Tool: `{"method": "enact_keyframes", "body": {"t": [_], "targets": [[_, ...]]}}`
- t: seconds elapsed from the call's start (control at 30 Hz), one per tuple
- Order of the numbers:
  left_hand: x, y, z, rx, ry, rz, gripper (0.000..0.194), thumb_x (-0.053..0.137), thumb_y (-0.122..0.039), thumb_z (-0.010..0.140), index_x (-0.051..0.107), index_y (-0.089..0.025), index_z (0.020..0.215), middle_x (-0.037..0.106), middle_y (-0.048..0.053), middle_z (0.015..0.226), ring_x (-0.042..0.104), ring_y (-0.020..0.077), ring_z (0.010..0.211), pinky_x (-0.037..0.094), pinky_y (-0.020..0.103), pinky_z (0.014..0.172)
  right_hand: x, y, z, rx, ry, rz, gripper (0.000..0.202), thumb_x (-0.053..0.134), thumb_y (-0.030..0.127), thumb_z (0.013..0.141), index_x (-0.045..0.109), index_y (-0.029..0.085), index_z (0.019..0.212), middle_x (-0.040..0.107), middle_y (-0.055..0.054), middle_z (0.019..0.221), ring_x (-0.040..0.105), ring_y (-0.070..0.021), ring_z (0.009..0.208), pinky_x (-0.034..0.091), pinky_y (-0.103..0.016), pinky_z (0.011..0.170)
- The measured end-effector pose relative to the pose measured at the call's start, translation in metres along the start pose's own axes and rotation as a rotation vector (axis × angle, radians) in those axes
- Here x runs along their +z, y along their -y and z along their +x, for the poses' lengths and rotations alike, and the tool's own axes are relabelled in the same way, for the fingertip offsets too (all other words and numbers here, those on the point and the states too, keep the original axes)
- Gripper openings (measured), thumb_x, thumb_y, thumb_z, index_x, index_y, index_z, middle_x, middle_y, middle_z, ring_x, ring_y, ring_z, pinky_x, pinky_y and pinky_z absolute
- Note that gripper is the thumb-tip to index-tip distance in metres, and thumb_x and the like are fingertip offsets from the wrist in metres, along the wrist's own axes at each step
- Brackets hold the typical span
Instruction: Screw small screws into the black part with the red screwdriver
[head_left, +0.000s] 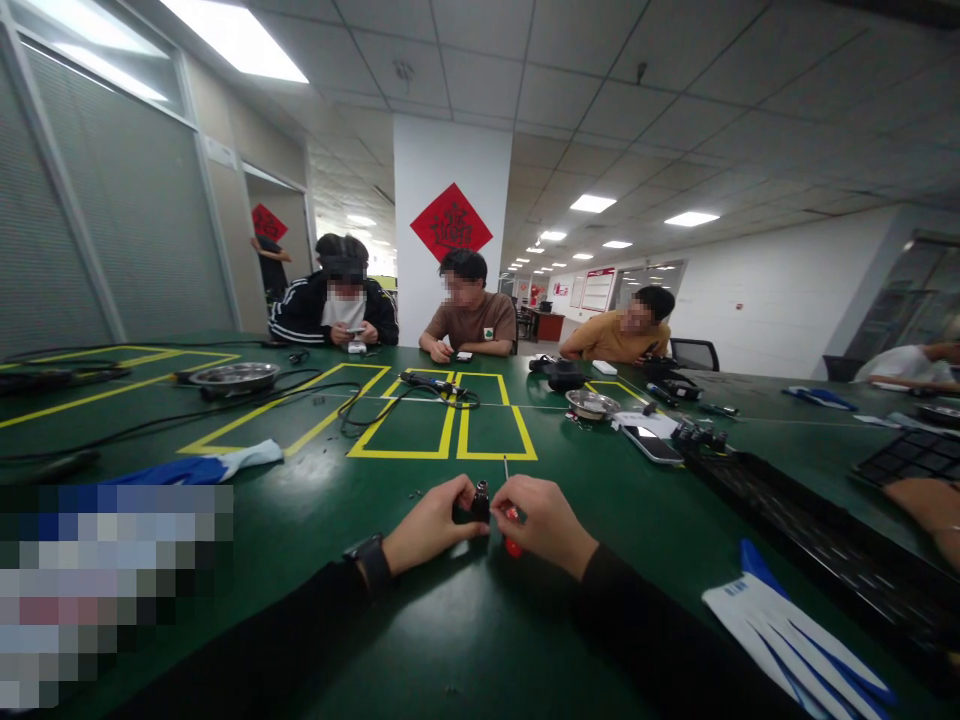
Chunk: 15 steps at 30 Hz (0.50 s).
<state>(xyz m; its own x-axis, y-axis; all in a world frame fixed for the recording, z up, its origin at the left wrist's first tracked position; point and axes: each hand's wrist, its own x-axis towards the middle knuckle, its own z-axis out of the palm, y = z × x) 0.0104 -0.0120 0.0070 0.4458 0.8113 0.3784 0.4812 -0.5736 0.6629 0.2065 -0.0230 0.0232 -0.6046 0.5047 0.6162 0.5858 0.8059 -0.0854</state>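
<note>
My left hand point(435, 518) is closed around a small black part point(481, 500) with a metallic top, held upright just above the green table. Close beside it, my right hand point(541, 515) grips a screwdriver with a red handle point(513, 546). The thin shaft point(505, 466) points up and away from me, past the fingers. My right fingertips come up against the black part, though I cannot tell whether they pinch anything small there. A few tiny dark bits point(415, 494) lie on the table left of my hands.
Blue-and-white gloves point(795, 640) lie at the right, near a long black tray point(795, 530). A phone point(651, 445) and a metal bowl point(592, 403) sit farther back. Cables point(352, 400) cross the yellow-taped table point(405, 455). Several people sit opposite; another person's arm point(926, 510) reaches in at right.
</note>
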Motion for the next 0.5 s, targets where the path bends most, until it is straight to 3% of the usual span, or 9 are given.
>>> {"method": "enact_keyframes", "body": {"t": [0.13,0.23,0.5], "targets": [[0.0005,-0.0041,-0.0012,0.048,0.012,-0.035,0.025,0.063,-0.033,0.071,0.050,-0.018,0.086,0.055,-0.003,0.075,0.049,0.0127,0.069,0.037,0.023,0.063,0.0033,0.0032,0.0021,-0.139,0.053,-0.140,0.012,0.050,0.024,0.085,0.058,0.018,0.079,0.062,-0.004,0.075,0.055,-0.0152,0.071,0.038,-0.027,0.065],[0.0013,-0.0049,-0.0014,0.047,0.010,0.022,0.021,0.062,-0.034,0.072,0.050,-0.018,0.079,0.053,-0.003,0.070,0.047,0.0125,0.064,0.035,0.023,0.059,0.0017,0.0050,0.0033,-0.201,0.085,-0.217,0.015,0.049,0.028,0.087,0.058,0.018,0.081,0.062,-0.004,0.076,0.054,-0.0150,0.070,0.036,-0.027,0.064],[0.0019,0.0005,-0.0011,0.026,0.000,0.096,0.026,0.063,-0.040,0.069,0.049,-0.018,0.073,0.051,-0.004,0.069,0.044,0.0123,0.062,0.031,0.023,0.055,-0.0046,0.0055,0.0054,-0.242,0.162,-0.268,0.012,0.047,0.024,0.088,0.058,0.019,0.085,0.062,-0.002,0.078,0.053,-0.0144,0.070,0.032,-0.028,0.061]]}}
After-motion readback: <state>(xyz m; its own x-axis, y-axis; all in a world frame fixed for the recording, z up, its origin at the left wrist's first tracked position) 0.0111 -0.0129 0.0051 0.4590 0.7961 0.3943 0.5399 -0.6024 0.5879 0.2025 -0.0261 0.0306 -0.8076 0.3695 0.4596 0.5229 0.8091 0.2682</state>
